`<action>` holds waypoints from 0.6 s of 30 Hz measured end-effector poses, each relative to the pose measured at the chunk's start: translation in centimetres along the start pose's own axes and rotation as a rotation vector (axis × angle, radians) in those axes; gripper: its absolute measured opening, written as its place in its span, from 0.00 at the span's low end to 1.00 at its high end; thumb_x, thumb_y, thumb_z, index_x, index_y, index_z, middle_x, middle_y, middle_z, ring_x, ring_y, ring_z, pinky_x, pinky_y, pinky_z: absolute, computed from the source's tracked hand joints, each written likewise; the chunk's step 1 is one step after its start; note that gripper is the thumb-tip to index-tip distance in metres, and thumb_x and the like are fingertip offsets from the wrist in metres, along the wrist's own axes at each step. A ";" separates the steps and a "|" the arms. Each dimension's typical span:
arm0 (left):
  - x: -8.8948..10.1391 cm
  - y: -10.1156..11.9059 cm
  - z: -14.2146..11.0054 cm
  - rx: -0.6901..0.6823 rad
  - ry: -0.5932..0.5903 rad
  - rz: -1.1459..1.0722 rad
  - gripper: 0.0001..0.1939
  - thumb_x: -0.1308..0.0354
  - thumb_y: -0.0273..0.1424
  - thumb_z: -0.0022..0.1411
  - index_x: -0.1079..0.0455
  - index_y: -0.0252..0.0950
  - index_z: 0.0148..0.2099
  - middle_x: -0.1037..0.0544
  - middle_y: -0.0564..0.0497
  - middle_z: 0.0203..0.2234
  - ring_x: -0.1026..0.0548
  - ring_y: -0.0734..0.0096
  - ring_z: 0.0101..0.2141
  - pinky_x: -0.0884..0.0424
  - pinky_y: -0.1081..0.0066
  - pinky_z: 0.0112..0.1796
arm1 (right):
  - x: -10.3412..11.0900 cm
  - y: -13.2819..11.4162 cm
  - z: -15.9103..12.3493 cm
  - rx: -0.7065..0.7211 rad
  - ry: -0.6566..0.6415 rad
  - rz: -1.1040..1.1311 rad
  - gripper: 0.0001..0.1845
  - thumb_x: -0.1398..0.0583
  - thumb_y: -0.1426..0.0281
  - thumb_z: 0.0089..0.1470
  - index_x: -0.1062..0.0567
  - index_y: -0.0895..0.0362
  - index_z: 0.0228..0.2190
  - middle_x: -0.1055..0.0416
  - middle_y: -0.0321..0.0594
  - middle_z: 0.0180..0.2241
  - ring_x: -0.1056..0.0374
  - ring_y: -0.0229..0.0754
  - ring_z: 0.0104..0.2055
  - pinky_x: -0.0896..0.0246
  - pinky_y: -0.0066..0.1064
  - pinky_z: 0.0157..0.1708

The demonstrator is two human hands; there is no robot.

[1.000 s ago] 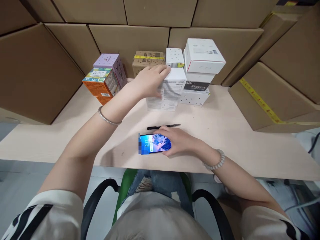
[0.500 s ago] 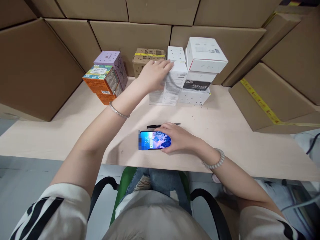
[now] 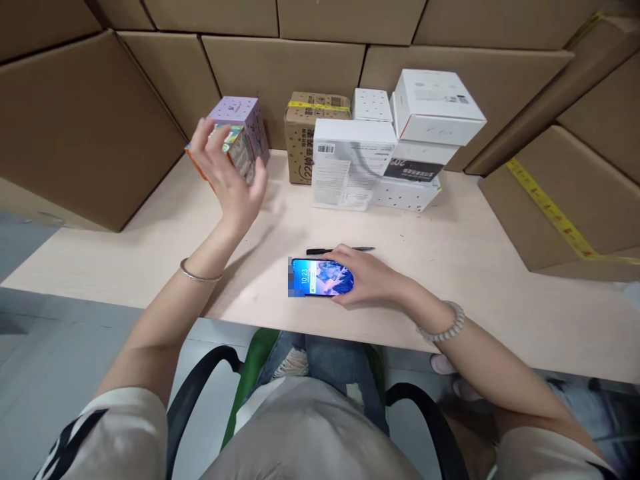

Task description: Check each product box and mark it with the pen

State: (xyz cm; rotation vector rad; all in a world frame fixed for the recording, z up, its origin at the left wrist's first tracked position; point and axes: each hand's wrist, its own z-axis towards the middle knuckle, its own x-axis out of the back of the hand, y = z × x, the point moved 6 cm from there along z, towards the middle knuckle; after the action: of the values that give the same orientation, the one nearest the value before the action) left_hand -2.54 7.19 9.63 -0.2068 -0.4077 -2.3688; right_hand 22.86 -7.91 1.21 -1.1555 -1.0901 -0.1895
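My left hand (image 3: 230,177) is raised in front of the orange box (image 3: 241,157), fingers spread and holding nothing; it hides much of that box, and I cannot tell whether they touch. A purple box (image 3: 257,120) with dark spots stands just behind. Near the table's front edge, my right hand (image 3: 367,277) grips the right end of a smartphone (image 3: 325,277), its lit screen facing up and showing 10:23. Right behind the phone lies a black pen (image 3: 316,251), its middle partly covered by the fingers.
Toward the back of the wooden table (image 3: 270,293) stand a brown carton (image 3: 299,143) with yellow tape, a white printed box (image 3: 345,167) and a stack of white boxes (image 3: 435,110). Large cardboard boxes (image 3: 285,63) wall in the back and both sides. A taped carton (image 3: 565,200) sits right.
My left hand has moved left, from the white printed box to the orange box, and its fingers have spread. The right hand still holds the smartphone. The view has shifted slightly.
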 end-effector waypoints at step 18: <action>0.5 -5.8 -2.0 0.300 -0.123 0.016 0.53 0.35 0.58 0.60 0.60 0.50 0.75 0.35 0.48 0.65 0.60 0.52 0.76 0.57 0.38 0.71 | 0.1 -0.5 -0.1 0.083 0.088 -0.160 0.38 0.28 0.59 0.47 0.25 0.52 0.59 0.28 0.48 0.49 0.30 0.58 0.52 0.30 0.57 0.53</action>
State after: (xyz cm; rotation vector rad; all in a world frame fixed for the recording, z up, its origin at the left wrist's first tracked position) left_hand -6.96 10.24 6.58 -0.2142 -0.8093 -2.2514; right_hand 22.61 -8.21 1.60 -0.9774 -1.1029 -0.3141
